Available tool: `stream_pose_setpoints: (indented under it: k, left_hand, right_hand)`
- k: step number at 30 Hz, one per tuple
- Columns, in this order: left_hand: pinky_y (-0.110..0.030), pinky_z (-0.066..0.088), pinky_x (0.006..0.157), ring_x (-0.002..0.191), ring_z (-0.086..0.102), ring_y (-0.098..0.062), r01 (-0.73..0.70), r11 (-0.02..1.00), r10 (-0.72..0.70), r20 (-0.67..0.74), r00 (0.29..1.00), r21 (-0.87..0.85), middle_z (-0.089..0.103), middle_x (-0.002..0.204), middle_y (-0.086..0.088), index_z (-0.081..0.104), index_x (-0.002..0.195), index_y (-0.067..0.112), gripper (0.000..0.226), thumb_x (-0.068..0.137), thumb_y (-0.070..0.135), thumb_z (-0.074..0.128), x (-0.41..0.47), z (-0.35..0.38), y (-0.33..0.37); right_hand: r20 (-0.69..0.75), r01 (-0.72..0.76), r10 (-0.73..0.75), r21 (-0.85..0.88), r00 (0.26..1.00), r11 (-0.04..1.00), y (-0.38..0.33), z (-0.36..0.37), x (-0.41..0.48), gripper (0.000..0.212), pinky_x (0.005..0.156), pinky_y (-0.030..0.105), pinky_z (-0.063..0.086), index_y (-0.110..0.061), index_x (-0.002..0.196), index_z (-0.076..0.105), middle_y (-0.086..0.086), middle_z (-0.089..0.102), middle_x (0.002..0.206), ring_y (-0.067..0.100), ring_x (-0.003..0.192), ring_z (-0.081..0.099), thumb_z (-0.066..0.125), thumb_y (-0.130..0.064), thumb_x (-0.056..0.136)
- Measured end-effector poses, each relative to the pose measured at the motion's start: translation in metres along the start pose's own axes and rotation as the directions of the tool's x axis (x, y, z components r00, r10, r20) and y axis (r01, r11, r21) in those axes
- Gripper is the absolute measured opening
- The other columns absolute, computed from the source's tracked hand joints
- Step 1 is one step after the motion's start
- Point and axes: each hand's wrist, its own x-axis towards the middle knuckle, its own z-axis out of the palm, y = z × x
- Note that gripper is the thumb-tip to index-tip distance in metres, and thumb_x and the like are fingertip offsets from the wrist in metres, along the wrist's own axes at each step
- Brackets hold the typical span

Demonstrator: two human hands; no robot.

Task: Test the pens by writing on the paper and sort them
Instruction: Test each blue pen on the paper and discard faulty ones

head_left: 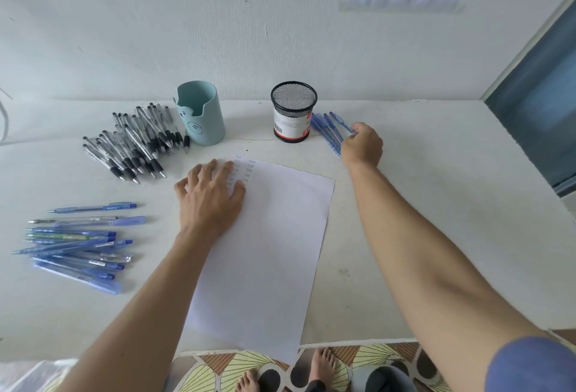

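Note:
A white sheet of paper (pixel 268 254) lies on the table, with small rows of test writing near its top left corner. My left hand (pixel 210 197) rests flat on that corner, fingers spread. My right hand (pixel 363 145) reaches to a small group of blue pens (pixel 327 130) right of the black mesh cup (pixel 293 111), its fingers curled and pinching the end of one blue pen. A large heap of black pens (pixel 137 142) lies at the back left. Several blue pens (pixel 78 245) lie at the front left.
A pale blue pen holder (pixel 199 114) stands beside the black pens, near the wall. The white table (pixel 436 235) ends at a front edge above a patterned floor and bare feet (pixel 324 360). A blue window frame (pixel 536 111) is at the right.

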Motion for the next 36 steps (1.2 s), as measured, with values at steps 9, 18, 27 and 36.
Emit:
stream_pose_setpoints:
  k: [9, 18, 27, 36]
  left_hand:
    - [-0.048, 0.019, 0.113, 0.143, 0.029, -0.025, -0.004, 1.0, 0.004, 0.004, 1.0, -0.004, 0.042, 0.153, 0.0, 0.045, 0.144, 0.033, 0.05, 0.097, 0.052, 0.042, -0.001, -0.001, -0.001]
    - [-0.042, 0.018, 0.117, 0.145, 0.032, -0.02, 0.059, 0.958, -0.05, 0.038, 0.998, -0.28, 0.047, 0.152, 0.005, 0.055, 0.141, 0.03, 0.052, 0.091, 0.044, 0.054, -0.001, -0.013, -0.009]
    - [-0.048, 0.031, 0.101, 0.127, 0.044, -0.03, 0.006, 0.986, -0.036, -0.175, 0.984, -0.167, 0.062, 0.132, -0.005, 0.069, 0.122, 0.021, 0.031, 0.094, 0.014, 0.056, -0.027, -0.044, -0.055]
    - [-0.052, 0.029, 0.1, 0.123, 0.043, -0.036, 0.416, 0.9, -0.406, -0.096, 0.909, 0.133, 0.062, 0.128, -0.014, 0.065, 0.109, 0.01, 0.027, 0.095, 0.022, 0.045, -0.041, -0.059, -0.106]
  right_hand:
    - [0.128, 0.024, 0.001, -0.193, 0.992, 0.981, -0.008, 0.006, -0.006, 0.041, 0.1, 0.042, 0.031, -0.014, 0.128, 0.062, 0.013, 0.053, 0.134, 0.034, 0.127, 0.04, 0.041, -0.031, 0.097]
    - [0.026, 0.389, -0.389, -0.119, 0.921, 0.913, -0.011, 0.007, -0.1, 0.046, 0.092, 0.048, 0.04, -0.014, 0.116, 0.066, 0.013, 0.047, 0.143, 0.037, 0.128, 0.045, 0.046, -0.032, 0.078]
    - [0.456, 0.586, -0.437, -0.26, 0.775, 0.767, 0.007, 0.025, -0.162, 0.05, 0.119, 0.053, 0.005, -0.031, 0.148, 0.035, 0.004, 0.017, 0.165, 0.025, 0.152, 0.011, 0.036, -0.045, 0.1]
    - [0.454, 0.589, -0.436, -0.279, 0.777, 0.758, 0.006, 0.023, -0.166, 0.054, 0.12, 0.052, 0.004, -0.03, 0.153, 0.029, 0.004, 0.015, 0.166, 0.025, 0.153, 0.009, 0.035, -0.045, 0.101]
